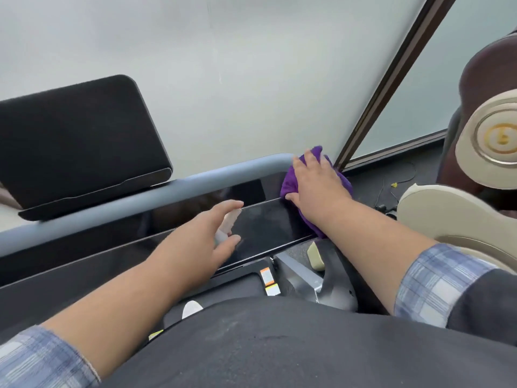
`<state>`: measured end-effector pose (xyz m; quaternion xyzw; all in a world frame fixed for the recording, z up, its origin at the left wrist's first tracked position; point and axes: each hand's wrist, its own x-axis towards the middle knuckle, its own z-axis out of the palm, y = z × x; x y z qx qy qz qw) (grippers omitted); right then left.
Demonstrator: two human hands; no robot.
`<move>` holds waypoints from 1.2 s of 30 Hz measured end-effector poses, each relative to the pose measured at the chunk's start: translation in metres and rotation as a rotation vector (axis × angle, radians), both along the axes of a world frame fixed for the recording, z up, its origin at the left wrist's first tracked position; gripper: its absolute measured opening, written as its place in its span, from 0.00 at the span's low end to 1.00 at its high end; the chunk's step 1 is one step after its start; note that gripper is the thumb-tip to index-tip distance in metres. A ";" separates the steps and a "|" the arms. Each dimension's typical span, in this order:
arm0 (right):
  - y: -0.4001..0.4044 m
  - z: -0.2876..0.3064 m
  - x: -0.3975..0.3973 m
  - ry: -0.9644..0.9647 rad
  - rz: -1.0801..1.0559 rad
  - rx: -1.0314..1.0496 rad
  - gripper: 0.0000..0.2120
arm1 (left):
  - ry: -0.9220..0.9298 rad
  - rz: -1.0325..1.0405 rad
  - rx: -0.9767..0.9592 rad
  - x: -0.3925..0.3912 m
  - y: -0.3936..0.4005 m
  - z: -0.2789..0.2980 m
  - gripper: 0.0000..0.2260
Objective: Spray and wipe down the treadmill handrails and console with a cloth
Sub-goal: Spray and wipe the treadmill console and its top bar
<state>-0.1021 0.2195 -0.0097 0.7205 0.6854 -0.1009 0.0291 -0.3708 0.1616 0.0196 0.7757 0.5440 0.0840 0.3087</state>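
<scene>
Landmark: glossy black console panel (260, 219), long and narrow, running diagonally across the view.

1. Handrail (140, 196): grey-blue bar, lying along the far edge of the console and curving at its right end.
2. Purple cloth (291, 180): bunched, at the right end of the console, touching both the panel and the handrail's curve.
3. Right hand (316, 186): laid flat on top of the cloth, fingers spread and fairly straight, pressing it against the console's right end.
4. Left hand (207, 236): over the middle of the console, fingers and thumb curled around a small translucent spray bottle (228, 225); the bottle is blurred, its nozzle direction cannot be told.
5. Black tablet-like screen (75, 141): beyond the handrail, toward the console's left end, tilted back on a ledge.
6. Plaid sleeves (436, 281): blue-and-white, pushed up both forearms, on the near side of the console.
7. Beige headphones (492, 141): large and close to the camera, well to the right of the console.
8. Orange and yellow warning labels (267, 277): on the treadmill frame just below the console's near edge.
</scene>
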 end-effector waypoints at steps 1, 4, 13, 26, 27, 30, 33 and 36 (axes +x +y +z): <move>0.011 0.004 -0.001 0.013 0.087 0.001 0.43 | -0.004 -0.016 -0.027 -0.006 -0.005 -0.001 0.24; 0.037 0.015 -0.013 0.045 0.334 -0.051 0.43 | -0.026 -0.009 -0.069 -0.024 -0.018 -0.005 0.24; 0.027 0.000 -0.123 0.012 0.649 -0.020 0.42 | -0.097 0.060 -0.074 -0.041 -0.035 -0.016 0.25; 0.024 0.000 -0.004 0.018 0.061 -0.025 0.41 | -0.083 -0.094 -0.012 -0.035 -0.027 -0.016 0.25; 0.021 -0.004 -0.011 -0.026 0.089 -0.024 0.42 | -0.083 -0.101 -0.003 -0.036 -0.025 -0.016 0.25; 0.016 -0.016 -0.044 -0.157 0.301 0.005 0.42 | -0.076 -0.117 0.024 -0.041 -0.022 -0.015 0.25; 0.017 -0.021 -0.083 -0.130 0.501 0.050 0.40 | -0.058 -0.137 0.053 -0.042 -0.021 -0.015 0.24; 0.023 -0.022 -0.106 -0.130 0.636 0.063 0.39 | -0.031 -0.186 0.057 -0.034 -0.022 -0.017 0.24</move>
